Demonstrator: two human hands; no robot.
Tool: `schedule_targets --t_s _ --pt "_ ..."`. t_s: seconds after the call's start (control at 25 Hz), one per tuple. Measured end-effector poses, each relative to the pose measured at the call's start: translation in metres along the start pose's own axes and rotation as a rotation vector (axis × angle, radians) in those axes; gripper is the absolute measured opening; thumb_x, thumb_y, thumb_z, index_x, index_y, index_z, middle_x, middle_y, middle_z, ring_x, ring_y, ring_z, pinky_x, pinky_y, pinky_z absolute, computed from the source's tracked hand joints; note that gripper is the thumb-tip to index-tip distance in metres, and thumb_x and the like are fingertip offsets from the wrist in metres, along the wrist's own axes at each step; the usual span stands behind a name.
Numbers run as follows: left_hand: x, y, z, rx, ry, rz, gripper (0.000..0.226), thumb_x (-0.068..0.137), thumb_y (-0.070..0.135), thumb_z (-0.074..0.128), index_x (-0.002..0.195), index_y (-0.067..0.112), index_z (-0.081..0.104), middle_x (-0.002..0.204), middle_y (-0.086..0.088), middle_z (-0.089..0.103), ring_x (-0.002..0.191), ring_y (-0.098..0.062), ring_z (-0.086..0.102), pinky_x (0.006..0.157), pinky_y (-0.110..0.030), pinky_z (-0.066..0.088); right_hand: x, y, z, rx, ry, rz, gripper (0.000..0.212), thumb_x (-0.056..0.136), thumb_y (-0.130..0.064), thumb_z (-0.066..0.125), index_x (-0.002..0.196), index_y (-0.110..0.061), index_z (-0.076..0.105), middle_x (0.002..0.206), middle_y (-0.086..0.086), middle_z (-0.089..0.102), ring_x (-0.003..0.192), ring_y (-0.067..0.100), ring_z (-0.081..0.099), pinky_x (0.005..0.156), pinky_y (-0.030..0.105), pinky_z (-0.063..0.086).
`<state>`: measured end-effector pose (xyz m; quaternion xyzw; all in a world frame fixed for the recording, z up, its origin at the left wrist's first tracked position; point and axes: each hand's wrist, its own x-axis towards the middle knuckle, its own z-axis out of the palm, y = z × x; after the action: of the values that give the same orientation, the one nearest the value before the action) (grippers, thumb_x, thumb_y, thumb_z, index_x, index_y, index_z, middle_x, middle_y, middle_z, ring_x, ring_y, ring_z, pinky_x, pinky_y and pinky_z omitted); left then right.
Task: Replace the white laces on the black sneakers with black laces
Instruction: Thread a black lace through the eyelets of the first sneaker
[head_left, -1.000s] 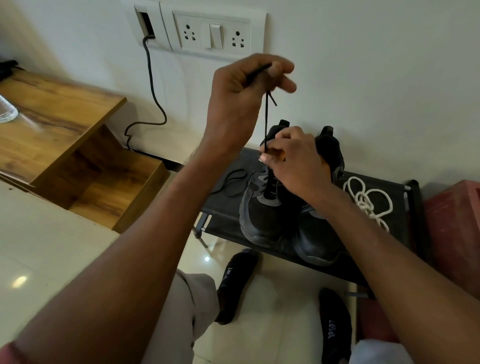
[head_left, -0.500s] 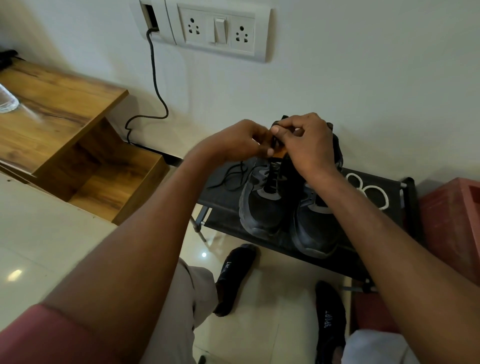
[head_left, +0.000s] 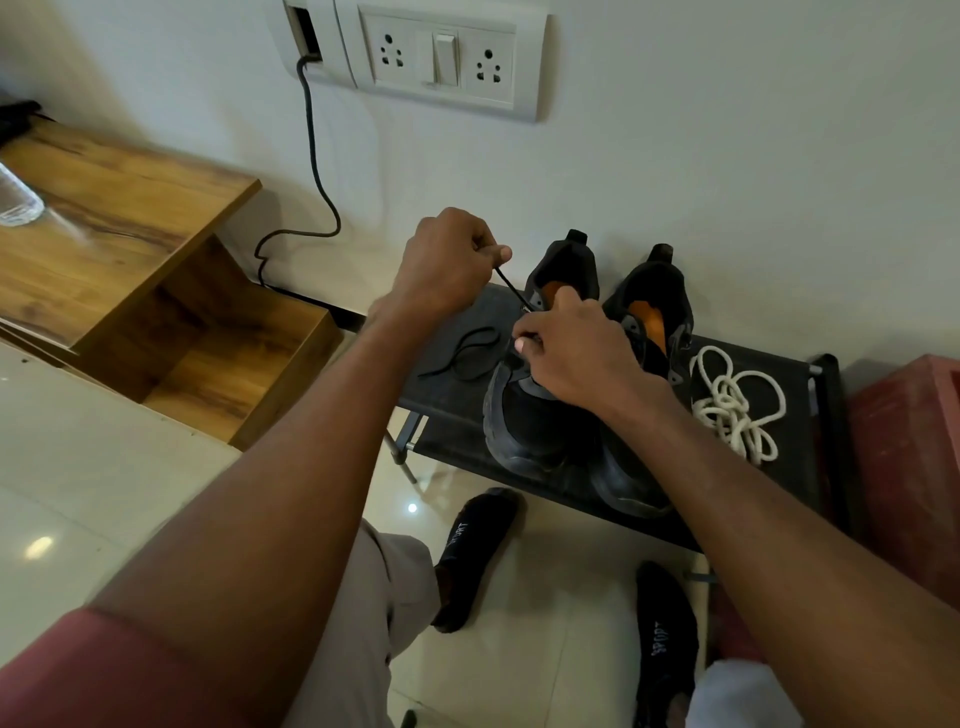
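Pinching the black lace (head_left: 511, 291) in my left hand (head_left: 447, 265), I am bracing the left sneaker (head_left: 530, 415) on the rack (head_left: 800, 415) with my right hand (head_left: 576, 353), seemingly gripping its eyelet edge; 2 sneakers are sitting together, white laces (head_left: 737, 410) beside.

The black sneakers (head_left: 540, 415) look like matt cloth with a dull rubber-like edge around the toe and orange lining inside, and they stand on a rack (head_left: 800, 457) with a dark matt cloth top and thin metal tubes. The white laces (head_left: 737, 410) near its right edge are thick, rough, braided cord, while the black lace (head_left: 511, 288) is thin and smooth. The shelf (head_left: 119, 234) is wood-grain with slight shine, and the floor tiles (head_left: 104, 478) are glossy.
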<state>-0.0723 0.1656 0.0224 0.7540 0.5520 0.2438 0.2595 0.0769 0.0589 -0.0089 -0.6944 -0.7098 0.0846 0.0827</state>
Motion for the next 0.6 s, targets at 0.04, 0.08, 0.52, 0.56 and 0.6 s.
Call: schedule_targets --t_s 0.04,0.08,0.52,0.56,0.6 --pt "0.0 -0.001 0.0 0.005 0.002 0.004 0.021 0.095 0.034 0.074 0.09 0.014 0.077 0.081 -0.001 0.072 0.079 -0.019 0.068 0.076 -0.034 0.058 0.0 -0.003 0.0 -0.016 0.007 0.004 0.029 0.108 -0.044 0.051 0.126 -0.03 0.069 0.116 0.007 0.052 0.105 0.027 0.057 0.091 0.046 0.054" --pt "0.001 -0.003 0.001 0.007 -0.007 -0.001 0.02 0.094 0.035 0.075 0.089 0.016 0.077 0.084 -0.001 0.072 0.082 -0.018 0.069 0.08 -0.038 0.059 -0.001 -0.006 -0.001 0.008 0.026 0.013 0.03 0.107 -0.047 0.052 0.117 -0.027 0.071 0.108 0.004 0.056 0.096 0.023 0.059 0.088 0.043 0.055" --pt "-0.005 0.011 0.007 0.028 -0.142 -0.039 0.018 0.094 0.041 0.07 0.097 0.024 0.075 0.1 -0.002 0.072 0.097 -0.023 0.068 0.092 -0.047 0.057 -0.011 0.011 -0.025 0.108 0.028 0.144 0.023 0.091 -0.027 0.075 0.113 -0.025 0.068 0.099 -0.001 0.07 0.089 0.021 0.067 0.071 0.031 0.048" --pt "-0.007 0.014 0.009 0.023 -0.141 -0.029 0.017 0.094 0.04 0.07 0.096 0.025 0.075 0.1 -0.001 0.072 0.097 -0.023 0.068 0.093 -0.048 0.056 -0.011 0.013 -0.022 0.059 0.044 0.136 0.018 0.092 -0.027 0.074 0.109 -0.022 0.071 0.096 0.0 0.071 0.086 0.021 0.068 0.071 0.032 0.051" --pt "-0.009 0.018 0.012 0.029 -0.153 -0.012 0.016 0.094 0.04 0.07 0.097 0.025 0.075 0.101 0.0 0.072 0.098 -0.023 0.067 0.093 -0.048 0.056 -0.011 0.015 -0.019 0.024 0.065 0.132 0.011 0.093 -0.026 0.071 0.101 -0.019 0.072 0.09 0.001 0.071 0.079 0.02 0.068 0.069 0.033 0.054"
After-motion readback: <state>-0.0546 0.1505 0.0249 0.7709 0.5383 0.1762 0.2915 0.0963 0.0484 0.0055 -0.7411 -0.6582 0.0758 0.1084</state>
